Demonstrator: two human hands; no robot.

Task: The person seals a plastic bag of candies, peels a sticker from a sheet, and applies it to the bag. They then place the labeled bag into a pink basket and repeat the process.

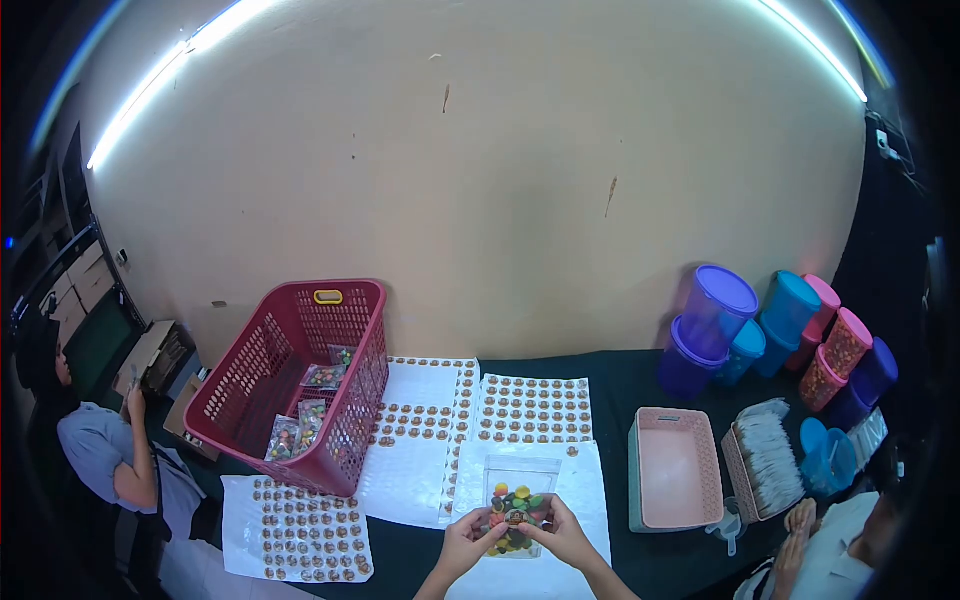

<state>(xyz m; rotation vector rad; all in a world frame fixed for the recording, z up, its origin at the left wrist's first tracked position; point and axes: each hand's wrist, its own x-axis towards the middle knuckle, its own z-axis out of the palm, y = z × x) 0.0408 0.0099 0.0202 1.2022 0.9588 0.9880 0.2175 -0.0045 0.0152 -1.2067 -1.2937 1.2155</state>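
Observation:
A clear plastic bag of colourful candies [522, 468] lies over a white sticker sheet in front of me. My left hand [468, 543] is closed on the bag's left side, and my right hand [563, 535] grips its right side. Both thumbs come together on the bag's front, at a small round brown sticker [516, 518]. The fingers behind the bag are partly hidden. Under and beyond my hands are the sheets of round brown stickers [535, 408], one of them mostly bare white backing [580, 490].
Left stands a maroon basket [345, 440] holding several filled bags. To the right are a pink tray [678, 470], a basket of stacked clear bags [768, 460], a clear scoop [731, 525] and coloured tubs [722, 300]. People are at both sides.

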